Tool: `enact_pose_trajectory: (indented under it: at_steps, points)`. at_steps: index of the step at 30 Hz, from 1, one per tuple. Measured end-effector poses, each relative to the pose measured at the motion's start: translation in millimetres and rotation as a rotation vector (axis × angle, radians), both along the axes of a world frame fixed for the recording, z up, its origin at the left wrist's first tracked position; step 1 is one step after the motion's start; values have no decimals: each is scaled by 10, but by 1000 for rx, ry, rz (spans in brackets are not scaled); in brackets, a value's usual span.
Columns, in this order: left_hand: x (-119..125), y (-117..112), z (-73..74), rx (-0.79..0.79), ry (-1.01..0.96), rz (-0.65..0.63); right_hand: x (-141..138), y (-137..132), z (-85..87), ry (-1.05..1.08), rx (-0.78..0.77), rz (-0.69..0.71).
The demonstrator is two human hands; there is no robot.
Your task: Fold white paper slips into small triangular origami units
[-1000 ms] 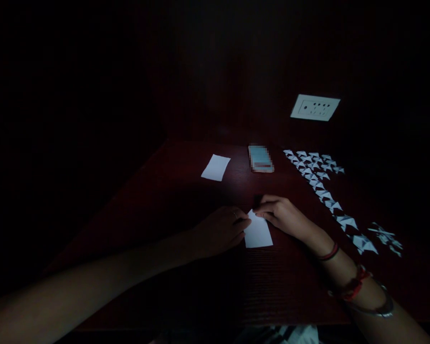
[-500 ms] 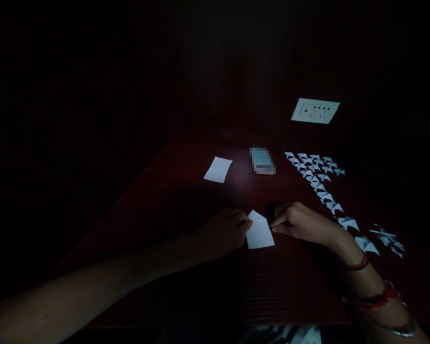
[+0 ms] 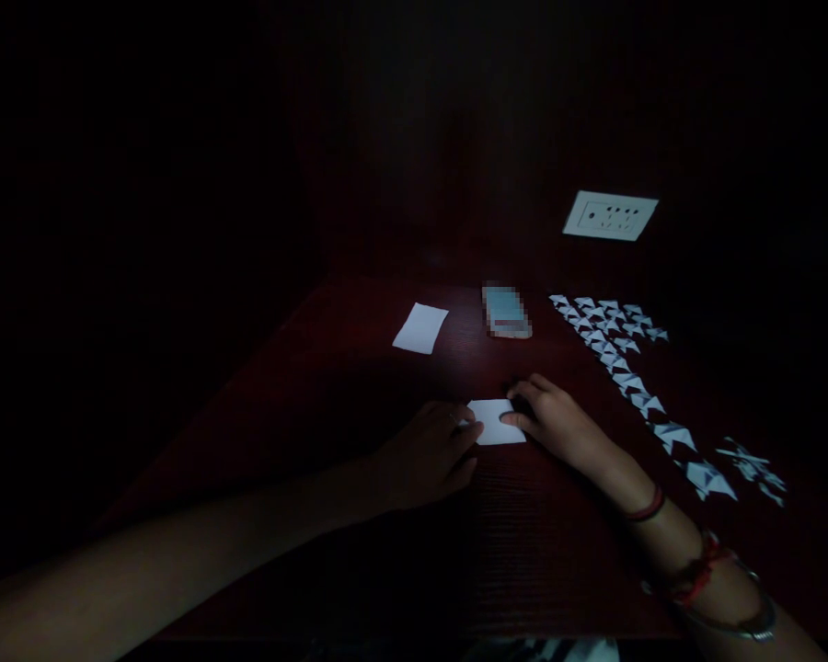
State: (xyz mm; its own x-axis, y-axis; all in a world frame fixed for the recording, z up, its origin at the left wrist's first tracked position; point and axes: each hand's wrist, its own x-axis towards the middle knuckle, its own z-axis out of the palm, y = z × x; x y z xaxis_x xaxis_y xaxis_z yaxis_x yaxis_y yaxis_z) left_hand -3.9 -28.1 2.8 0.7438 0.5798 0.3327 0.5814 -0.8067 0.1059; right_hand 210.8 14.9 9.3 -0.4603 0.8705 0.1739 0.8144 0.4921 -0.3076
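Note:
A small white paper (image 3: 491,422), folded over into a short rectangle, lies on the dark red table (image 3: 359,386) between my hands. My left hand (image 3: 424,453) rests at its left edge with curled fingers touching the paper. My right hand (image 3: 556,421) presses down on the paper's right edge with its fingertips together. Red bands and a metal bangle circle my right wrist.
A second white paper sheet (image 3: 420,328) lies farther back. A blurred phone (image 3: 506,312) sits beside it. Several folded white paper pieces (image 3: 627,368) run in rows along the right side. A white wall socket plate (image 3: 610,216) is behind them. The surroundings are very dark.
The paper was a taller sheet a second ago; it is now folded in half and looks shorter. My right hand moved out to the right, then came back onto the paper.

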Motion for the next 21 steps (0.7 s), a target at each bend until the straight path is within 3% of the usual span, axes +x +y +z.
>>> enact_pose_trajectory:
  at_steps: [10, 21]
  points:
    - [15, -43, 79, -40, 45, -36, -40, 31, -23, 236, -119, -5]
    - [0, -35, 41, -41, 51, -43, -12, 71, -53, 242, -83, 43]
